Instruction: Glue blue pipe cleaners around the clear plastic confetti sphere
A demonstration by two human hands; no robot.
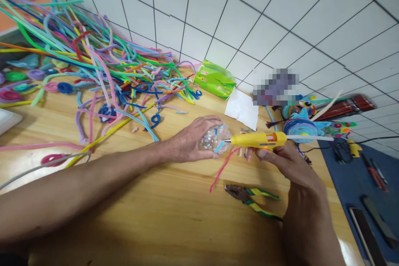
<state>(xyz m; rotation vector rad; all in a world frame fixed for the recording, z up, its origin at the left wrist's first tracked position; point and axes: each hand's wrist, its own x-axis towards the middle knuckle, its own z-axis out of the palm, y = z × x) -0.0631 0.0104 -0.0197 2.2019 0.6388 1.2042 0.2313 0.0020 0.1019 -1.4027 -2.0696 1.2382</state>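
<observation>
While the left hand curls around a clear plastic piece beyond and left of the pliers, the right hand, beyond them, grips a yellow glue gun aimed at the piece, whose few blue bits and largely bare surface suggest much remains undone.

Tiled wall in bkgd., w/ grn. pkt. near its base, wht. paper adj., blue mat at R.
</observation>
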